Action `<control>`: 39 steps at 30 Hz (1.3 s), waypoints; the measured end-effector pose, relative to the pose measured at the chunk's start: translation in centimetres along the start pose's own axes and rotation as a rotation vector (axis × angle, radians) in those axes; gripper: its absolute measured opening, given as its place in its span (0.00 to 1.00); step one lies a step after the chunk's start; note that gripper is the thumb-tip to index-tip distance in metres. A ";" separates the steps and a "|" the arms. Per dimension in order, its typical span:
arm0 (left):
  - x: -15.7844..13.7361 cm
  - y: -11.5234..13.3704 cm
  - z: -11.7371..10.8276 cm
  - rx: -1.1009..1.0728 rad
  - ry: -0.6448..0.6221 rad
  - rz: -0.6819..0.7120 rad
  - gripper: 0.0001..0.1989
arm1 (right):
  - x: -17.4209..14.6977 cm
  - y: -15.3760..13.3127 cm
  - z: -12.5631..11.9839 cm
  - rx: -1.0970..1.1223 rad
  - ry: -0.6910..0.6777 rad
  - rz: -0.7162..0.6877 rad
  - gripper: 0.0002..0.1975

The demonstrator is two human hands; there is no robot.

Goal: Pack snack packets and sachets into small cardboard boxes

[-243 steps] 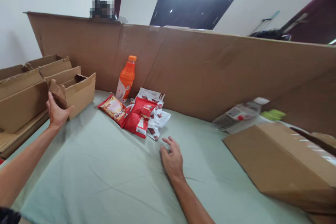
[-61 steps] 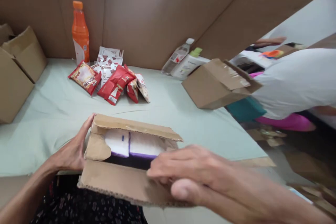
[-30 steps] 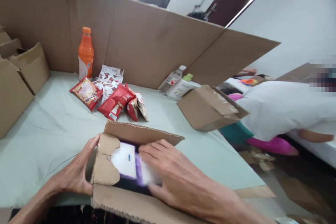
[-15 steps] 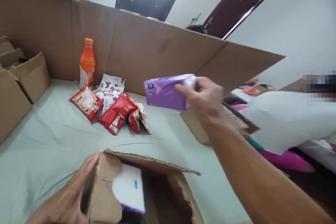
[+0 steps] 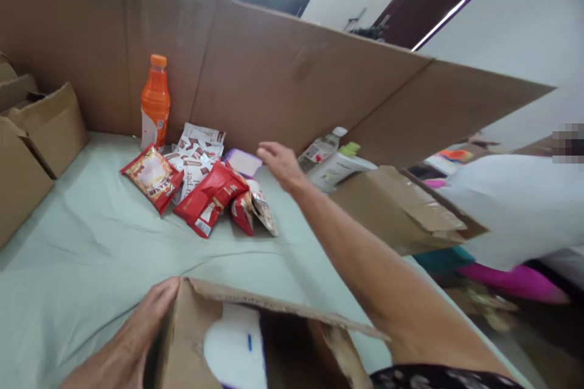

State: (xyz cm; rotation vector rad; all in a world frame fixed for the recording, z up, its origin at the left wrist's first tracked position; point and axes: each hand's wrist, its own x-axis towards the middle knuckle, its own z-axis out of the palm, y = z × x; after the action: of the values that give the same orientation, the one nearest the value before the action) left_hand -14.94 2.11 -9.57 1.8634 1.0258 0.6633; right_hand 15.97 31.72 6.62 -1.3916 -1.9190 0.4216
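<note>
My left hand (image 5: 148, 322) holds the left wall of an open cardboard box (image 5: 187, 340), with the thumb side at its top corner. Inside the box is a white pack with purple edges (image 5: 241, 340). My right hand (image 5: 281, 164) reaches across with fingers stretched out and nothing in them. Just left of its fingertips sits a purple tissue pack (image 5: 244, 163), its pale end facing me and partly hidden by a red snack packet (image 5: 212, 197). White-and-brown sachets (image 5: 196, 161) and another red packet (image 5: 154, 177) lie to the left.
An orange drink bottle (image 5: 156, 103) stands by the cardboard partition (image 5: 274, 61). Right of my hand are a clear bottle (image 5: 322, 149) and a white bottle with a green cap (image 5: 340, 167), beside another box (image 5: 378, 206). More boxes (image 5: 55, 127) stand left. A person in white (image 5: 524, 206) is at right.
My right hand has let go of the purple tissue pack, which now rests behind the red packets. The hand has moved left. My left hand stays on the box.
</note>
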 end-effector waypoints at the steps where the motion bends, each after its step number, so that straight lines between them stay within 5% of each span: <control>1: -0.4 0.9 -0.4 0.004 -0.011 0.006 0.71 | -1.4 -1.2 -1.4 0.073 0.015 0.004 0.18; 5: 0.0 4.0 -1.8 -0.030 0.009 0.047 0.67 | -10.3 -7.9 -7.7 0.299 -0.092 -0.142 0.14; 8: 1.0 4.9 -2.2 -0.061 0.025 0.103 0.63 | -17.3 -12.4 -10.3 0.228 -0.581 -0.268 0.10; 10: 1.3 5.0 -2.2 -0.075 0.032 0.127 0.62 | -20.4 -13.9 -9.5 -0.018 -0.758 -0.320 0.13; 15: 1.4 4.9 -2.2 -0.093 0.092 0.102 0.63 | -21.5 -13.9 -2.8 -0.421 -0.962 -0.293 0.45; 18: 1.4 4.8 -2.0 -0.097 0.116 0.097 0.65 | -21.1 -13.8 -1.3 -0.410 -0.915 -0.286 0.44; 22: 1.1 4.0 -1.4 -0.080 0.129 0.086 0.66 | -21.5 -13.8 -5.5 -0.269 -0.716 -0.337 0.34; 25: 0.7 3.1 -1.0 -0.025 0.115 0.053 0.68 | -20.3 -13.2 -10.3 -0.145 -0.367 -0.411 0.27; 28: 0.4 2.6 -0.7 0.015 0.097 0.051 0.68 | -16.4 -11.9 -11.3 0.015 0.017 -0.346 0.31; 31: 0.2 2.2 -0.4 0.046 0.093 0.064 0.71 | -9.9 -9.6 -7.3 0.038 0.215 -0.291 0.42; 33: 0.1 2.0 -0.2 0.070 0.088 0.064 0.74 | -5.3 -7.2 -3.1 -0.120 0.286 -0.413 0.39; 36: 0.0 1.6 -0.1 0.085 0.077 0.087 0.76 | 0.0 -3.0 2.6 -0.380 0.138 -0.499 0.33; 39: 0.0 1.6 0.1 0.083 0.088 0.122 0.75 | 1.9 0.6 5.8 -0.480 -0.057 -0.488 0.27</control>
State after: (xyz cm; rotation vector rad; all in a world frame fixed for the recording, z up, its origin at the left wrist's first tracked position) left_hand -14.22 1.65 -8.26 1.9968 1.0155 0.7912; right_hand 11.92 34.54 2.94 -1.1284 -2.4164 -0.2530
